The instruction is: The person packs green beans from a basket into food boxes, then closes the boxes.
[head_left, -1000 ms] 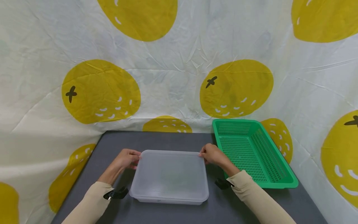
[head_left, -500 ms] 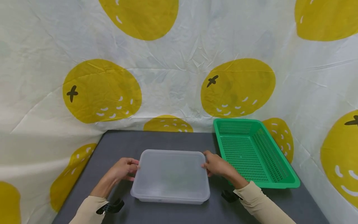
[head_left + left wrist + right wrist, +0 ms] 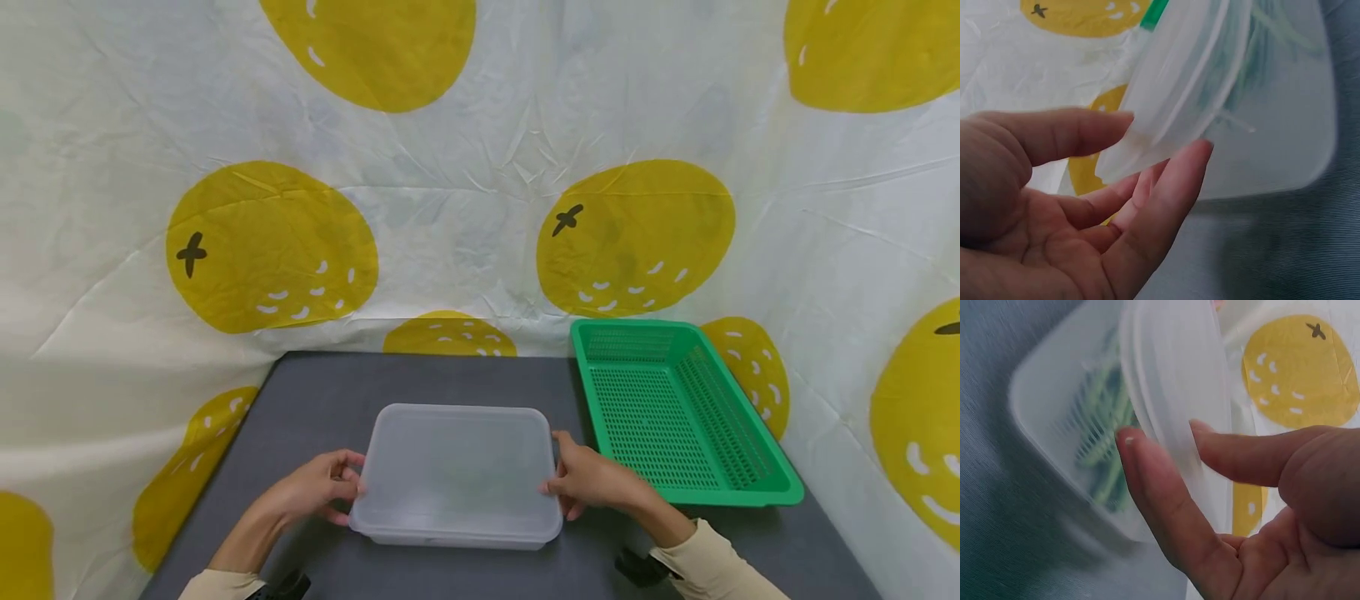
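A translucent, rectangular plastic food container (image 3: 456, 541) lies on the grey table, its frosted lid (image 3: 459, 467) on top. Through its wall, in the right wrist view, slender green pieces (image 3: 1107, 412) show blurrily; I cannot tell their kind. At the lid's left edge, my left hand (image 3: 318, 486) pinches the rim, thumb on top and a finger (image 3: 1182, 172) beneath. My right hand (image 3: 588, 477) does likewise at the right edge, its thumb (image 3: 1247, 453) on the lid's upper face and a finger below the rim. The lid appears seated on the container.
A green perforated plastic basket (image 3: 675, 417) stands at the table's right, behind and beside my right hand. A white cloth with yellow fruit prints (image 3: 457, 250) hangs behind the grey table (image 3: 330, 383) and along its sides.
Both hands have slid along the lid's side edges, from the far corners toward the near side. The container and the basket have stayed in place.
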A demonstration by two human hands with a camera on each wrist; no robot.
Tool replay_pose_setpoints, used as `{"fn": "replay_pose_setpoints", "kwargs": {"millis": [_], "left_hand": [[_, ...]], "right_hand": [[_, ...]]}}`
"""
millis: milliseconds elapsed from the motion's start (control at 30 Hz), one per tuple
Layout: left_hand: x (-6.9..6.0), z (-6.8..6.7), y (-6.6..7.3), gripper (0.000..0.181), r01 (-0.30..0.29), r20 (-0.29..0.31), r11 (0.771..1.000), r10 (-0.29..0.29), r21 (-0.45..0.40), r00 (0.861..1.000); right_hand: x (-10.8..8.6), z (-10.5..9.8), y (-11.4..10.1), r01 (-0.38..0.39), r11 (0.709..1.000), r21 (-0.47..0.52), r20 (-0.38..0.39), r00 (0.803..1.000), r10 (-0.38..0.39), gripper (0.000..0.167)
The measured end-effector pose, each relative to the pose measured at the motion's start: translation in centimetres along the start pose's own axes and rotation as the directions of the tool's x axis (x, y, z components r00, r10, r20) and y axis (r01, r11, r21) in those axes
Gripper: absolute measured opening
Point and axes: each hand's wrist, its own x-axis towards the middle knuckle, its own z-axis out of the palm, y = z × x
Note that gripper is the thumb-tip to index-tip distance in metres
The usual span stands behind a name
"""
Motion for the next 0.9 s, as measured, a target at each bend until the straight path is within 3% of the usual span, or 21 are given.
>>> {"fn": "replay_pose_setpoints", "kwargs": {"millis": [100, 267, 600, 700, 767, 900], "left_hand": [[-0.7, 0.3, -0.4, 0.055, 0.001, 0.022, 0.999, 0.0, -0.039, 1.0], [-1.1, 0.6, -0.8, 0.049, -0.005, -0.008, 0.997, 0.004, -0.071, 1.0], [-1.1, 1.0, -1.5, 0.041, -0.04, -0.01, 0.994, 0.04, -0.1, 0.999], [-1.1, 1.0, -1.4, 0.041, -0.024, -0.008, 0.995, 0.023, -0.093, 1.0], [-1.0, 0.9, -1.0, 0.044, -0.024, -0.024, 0.997, 0.022, -0.074, 0.999], [-0.4, 0.9, -0.1, 0.049, -0.032, -0.146, 0.999, 0.032, -0.001, 0.989]], "right_hand": [[-0.7, 0.3, 0.4, -0.007, 0.996, 0.093, 0.064, 0.998, 0.001, 0.105], [-1.1, 0.7, 1.1, 0.012, 0.973, 0.229, 0.109, 0.993, -0.038, 0.114], [-0.7, 1.0, 1.3, 0.043, 0.966, 0.254, 0.111, 0.991, -0.073, 0.111], [-0.7, 0.8, 1.3, 0.03, 0.977, 0.212, 0.093, 0.994, -0.051, 0.111], [-0.8, 0.8, 1.1, 0.032, 0.991, 0.133, 0.052, 0.998, -0.04, 0.107], [-0.6, 0.9, 0.3, 0.053, 0.993, -0.109, -0.091, 0.994, -0.063, 0.092]]}}
